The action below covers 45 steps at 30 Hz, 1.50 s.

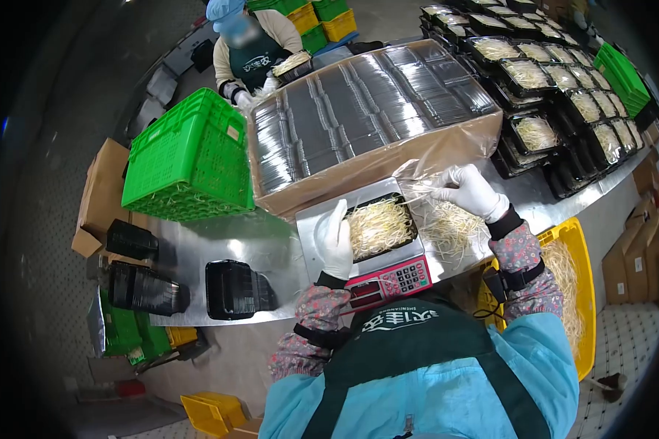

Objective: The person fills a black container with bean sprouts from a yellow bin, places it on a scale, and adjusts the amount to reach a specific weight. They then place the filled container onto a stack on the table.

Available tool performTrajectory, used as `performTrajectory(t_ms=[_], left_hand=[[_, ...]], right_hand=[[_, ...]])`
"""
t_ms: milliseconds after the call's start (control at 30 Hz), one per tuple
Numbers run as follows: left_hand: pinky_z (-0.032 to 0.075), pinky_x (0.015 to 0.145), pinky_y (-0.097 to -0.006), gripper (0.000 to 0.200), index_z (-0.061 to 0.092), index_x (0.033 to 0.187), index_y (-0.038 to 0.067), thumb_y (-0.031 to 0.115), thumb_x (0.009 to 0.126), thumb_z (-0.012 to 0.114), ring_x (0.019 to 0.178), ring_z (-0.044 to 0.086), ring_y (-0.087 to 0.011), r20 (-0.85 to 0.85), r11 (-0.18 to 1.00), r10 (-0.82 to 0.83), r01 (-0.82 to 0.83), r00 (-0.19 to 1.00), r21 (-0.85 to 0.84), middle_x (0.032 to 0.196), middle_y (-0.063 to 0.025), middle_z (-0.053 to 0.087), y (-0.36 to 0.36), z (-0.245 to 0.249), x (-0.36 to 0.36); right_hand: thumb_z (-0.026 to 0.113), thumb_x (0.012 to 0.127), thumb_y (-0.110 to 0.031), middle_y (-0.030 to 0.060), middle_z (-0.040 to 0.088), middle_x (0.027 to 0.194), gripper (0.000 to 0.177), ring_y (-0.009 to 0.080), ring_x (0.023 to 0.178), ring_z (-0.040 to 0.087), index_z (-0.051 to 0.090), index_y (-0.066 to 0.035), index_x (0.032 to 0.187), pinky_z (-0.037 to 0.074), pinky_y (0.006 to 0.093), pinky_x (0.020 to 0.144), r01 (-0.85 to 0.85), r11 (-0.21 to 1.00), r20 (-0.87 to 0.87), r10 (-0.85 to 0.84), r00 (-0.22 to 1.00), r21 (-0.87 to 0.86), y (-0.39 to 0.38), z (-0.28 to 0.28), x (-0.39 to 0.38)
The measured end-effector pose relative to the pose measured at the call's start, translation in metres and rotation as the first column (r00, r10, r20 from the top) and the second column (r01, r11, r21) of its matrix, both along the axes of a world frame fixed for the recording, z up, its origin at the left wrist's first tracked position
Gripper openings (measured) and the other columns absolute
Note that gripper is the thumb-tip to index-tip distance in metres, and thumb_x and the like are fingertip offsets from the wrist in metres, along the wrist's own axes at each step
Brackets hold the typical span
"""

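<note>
A black tray of bean sprouts (379, 228) sits on the metal plate of a red digital scale (388, 282). My left hand (334, 241), in a white glove, lies along the tray's left edge with its fingers stretched out. To the right of the tray, my gloved right hand (474, 194) is raised with thumb and fingers pinched on a few pale bean sprouts. Below that hand, a loose pile of sprouts (454, 233) lies on the metal table beside the scale.
A large carton (373, 172) of stacked black trays stands behind the scale, with a green crate (190, 157) to its left. Filled trays (538, 132) are stacked at right. Empty tray stacks (231, 290) lie at left; a yellow crate (587, 293) holds sprouts. A co-worker (252, 58) stands opposite.
</note>
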<state>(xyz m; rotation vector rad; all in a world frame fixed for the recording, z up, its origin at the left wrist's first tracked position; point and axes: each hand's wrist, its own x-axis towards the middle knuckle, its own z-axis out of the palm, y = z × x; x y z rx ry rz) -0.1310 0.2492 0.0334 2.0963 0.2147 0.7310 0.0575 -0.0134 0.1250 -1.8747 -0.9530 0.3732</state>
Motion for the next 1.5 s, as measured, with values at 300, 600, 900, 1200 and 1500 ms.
performTrajectory(t_ms=[300,600,900,1200,1500], left_hand=[[0.03,0.116,-0.0398,0.053,0.033,0.149,0.0,0.034,0.108,0.031,0.138,0.041,-0.0282,0.221,0.551,0.127,0.117,0.967,-0.826,0.149,-0.0193,0.041,-0.005,-0.002,-0.002],[0.03,0.116,-0.0378,0.046,0.042,0.143,-0.004,0.016,0.101,0.046,0.138,0.04,-0.0303,0.061,0.85,0.208,-0.15,0.976,-0.505,0.144,-0.0206,0.046,0.007,-0.032,-0.017],[0.031,0.111,-0.0518,0.039,0.06,0.128,0.004,0.018,0.092,0.053,0.134,0.04,-0.0417,-0.246,0.87,0.201,-0.058,0.948,0.489,0.135,-0.0122,0.056,-0.013,-0.026,-0.027],[0.029,0.113,-0.0499,0.047,0.052,0.134,-0.002,0.017,0.091,0.056,0.133,0.041,-0.0438,-0.203,0.929,0.2,-0.119,0.958,0.351,0.137,-0.0195,0.054,-0.016,-0.011,-0.029],[0.03,0.115,-0.0387,0.056,0.041,0.143,-0.006,0.019,0.096,0.058,0.136,0.042,-0.0324,-0.115,0.994,0.104,-0.108,0.988,-0.032,0.144,-0.0229,0.046,-0.006,0.036,-0.053]], right_hand=[[0.074,0.08,-0.025,0.0123,0.068,0.091,0.027,0.0315,0.09,0.067,0.072,-0.007,0.099,0.053,0.0408,0.08,-0.161,0.936,0.43,0.292,0.854,-0.314,0.091,-0.05,-0.038],[0.065,0.089,-0.03,0.0178,0.056,0.132,0.058,0.0362,0.126,0.051,0.049,-0.004,0.139,0.038,0.0475,0.107,-0.24,0.958,0.527,0.288,0.799,-0.159,0.116,-0.035,-0.052],[0.053,0.093,-0.042,0.0232,0.049,0.138,0.067,0.0404,0.129,0.045,0.04,0.002,0.142,0.032,0.0533,0.11,-0.111,0.927,0.563,0.31,0.766,-0.359,0.115,-0.097,-0.093],[0.062,0.09,-0.044,0.0219,0.053,0.133,0.07,0.0403,0.125,0.048,0.044,-0.001,0.142,0.035,0.0506,0.107,-0.377,0.907,0.324,0.419,0.848,-0.186,0.108,-0.087,-0.065],[0.065,0.088,-0.03,0.0179,0.069,0.111,0.036,0.0319,0.103,0.066,0.069,-0.004,0.114,0.05,0.0395,0.095,0.16,0.979,0.267,-0.122,0.956,-0.123,0.077,-0.03,0.096]])
